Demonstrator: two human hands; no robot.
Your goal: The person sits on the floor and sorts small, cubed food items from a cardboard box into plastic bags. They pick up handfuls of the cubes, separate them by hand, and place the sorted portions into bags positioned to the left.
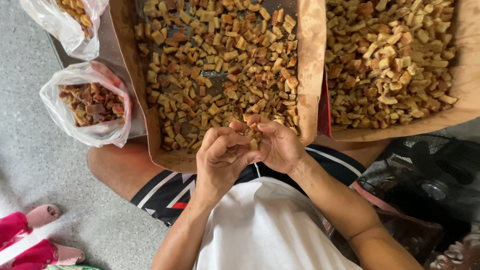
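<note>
The left hand [220, 160] has its fingers curled almost closed, pinching one small brown fried cube [229, 156]. Touching it, the right hand [278, 146] is half open like a cup and holds several pale fried cubes [253, 136]. Both hands are at the near edge of the brown paper-lined tray [306, 70].

Single head-worn view, looking almost straight down from above the lap, close in. Own torso at 6 o'clock, left hand [220, 162] and right hand [277, 145] meeting at frame centre. Paper-lined trays [310, 65] stretching toward 12 o'clock, bags [75, 112] at 9, black fan [430, 180] at 4. No second view sharing any part.
</note>
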